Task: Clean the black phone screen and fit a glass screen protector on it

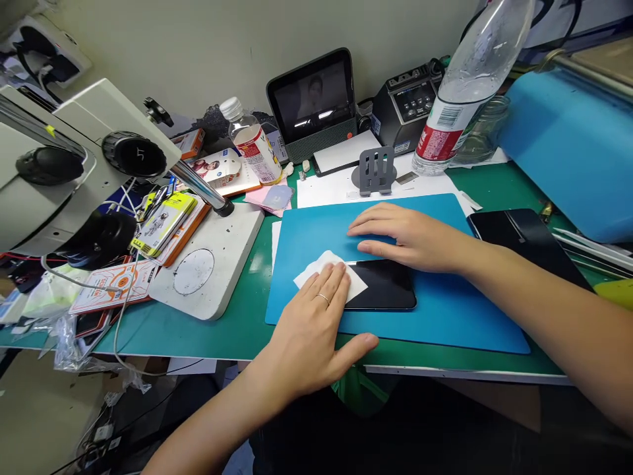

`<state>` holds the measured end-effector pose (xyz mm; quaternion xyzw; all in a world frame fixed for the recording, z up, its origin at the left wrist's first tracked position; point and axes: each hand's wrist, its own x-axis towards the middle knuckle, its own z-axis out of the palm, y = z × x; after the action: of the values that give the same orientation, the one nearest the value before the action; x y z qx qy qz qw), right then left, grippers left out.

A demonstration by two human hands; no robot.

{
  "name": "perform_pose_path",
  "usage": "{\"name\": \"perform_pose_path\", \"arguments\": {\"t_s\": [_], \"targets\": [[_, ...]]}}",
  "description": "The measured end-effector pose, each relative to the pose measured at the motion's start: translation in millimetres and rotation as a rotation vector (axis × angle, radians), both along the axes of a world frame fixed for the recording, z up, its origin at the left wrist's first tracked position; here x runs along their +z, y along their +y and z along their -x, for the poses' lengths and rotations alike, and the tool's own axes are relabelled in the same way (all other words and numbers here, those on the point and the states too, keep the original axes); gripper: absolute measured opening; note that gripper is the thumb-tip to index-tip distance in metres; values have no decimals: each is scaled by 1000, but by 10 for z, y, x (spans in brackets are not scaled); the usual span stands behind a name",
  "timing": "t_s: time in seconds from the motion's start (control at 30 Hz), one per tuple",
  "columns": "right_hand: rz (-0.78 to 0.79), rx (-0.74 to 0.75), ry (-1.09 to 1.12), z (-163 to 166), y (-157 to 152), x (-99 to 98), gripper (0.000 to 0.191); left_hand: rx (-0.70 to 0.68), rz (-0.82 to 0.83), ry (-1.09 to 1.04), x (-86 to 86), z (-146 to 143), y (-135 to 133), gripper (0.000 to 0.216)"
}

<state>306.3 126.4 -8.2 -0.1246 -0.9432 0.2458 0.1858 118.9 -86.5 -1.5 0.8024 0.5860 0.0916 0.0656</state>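
Observation:
A smartphone (388,285) with a glossy black screen lies face up on a blue mat (445,316). My left hand (316,323) presses a white wipe (357,286) against the left part of the screen. Its fingers are flat and stretched out, with the thumb spread to the side and a ring on one finger. The wipe and this hand hide that end of the phone. At the phone's far edge is my right hand (413,237), palm down, its fingers apart and nothing in them. Whether it touches the phone, I cannot tell.
A microscope (133,145) on a white base (222,264) stands at left. Behind the mat are a grey phone stand (376,170), a tablet display (311,99), a small bottle (257,148) and a large water bottle (452,112). A dark flat device (524,237) lies at right.

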Motion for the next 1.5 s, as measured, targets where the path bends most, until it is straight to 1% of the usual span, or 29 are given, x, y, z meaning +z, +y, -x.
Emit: {"name": "perform_pose_path", "arguments": {"t_s": [0.07, 0.17, 0.23, 0.3, 0.43, 0.5, 0.57, 0.7, 0.77, 0.87, 0.97, 1.03, 1.2, 1.27, 1.4, 1.5], "targets": [[3, -6, -2, -5, 6, -7, 47, -14, -5, -14, -5, 15, -52, 81], [12, -11, 8, -5, 5, -13, 45, -20, 0, -2, -7, 90, -223, 75], [17, -11, 19, 3, 1, -9, 44, -16, 17, 17, 4, 138, -283, 74], [22, -6, 26, 13, -2, -5, 44, -17, 33, 36, 20, 156, -238, 74], [24, 3, 29, 18, 2, -7, 45, -53, 44, 20, 44, 106, 41, 75], [24, -7, 32, 6, 11, -9, 45, -61, 41, 4, 45, 81, 115, 76], [27, -17, 33, -8, 19, -8, 45, -56, 37, 7, 41, 82, 76, 77], [29, -12, 27, -7, 10, -2, 45, -43, 40, 52, 45, 144, -155, 76], [28, 0, 27, 8, -4, -1, 45, -41, 39, 69, 57, 164, -187, 76], [29, 11, 29, 19, -13, -3, 46, -24, 25, 76, 64, 141, -80, 78], [31, -10, 38, 3, 3, 0, 45, -6, 13, 66, 55, 97, 27, 80], [28, -24, 41, -11, 14, 7, 44, 6, 10, 57, 46, 85, 6, 80], [26, -7, 40, -3, 4, 13, 44, 12, 3, 51, 49, 106, -159, 83], [26, 2, 35, 9, -2, 4, 44, 0, 3, 44, 57, 105, -125, 86], [26, 0, 34, 13, 12, -16, 48, -37, 19, 23, 49, 72, 51, 91], [30, -14, 34, 5, 25, -15, 50, -43, 20, 10, 35, 55, 48, 94]]}}
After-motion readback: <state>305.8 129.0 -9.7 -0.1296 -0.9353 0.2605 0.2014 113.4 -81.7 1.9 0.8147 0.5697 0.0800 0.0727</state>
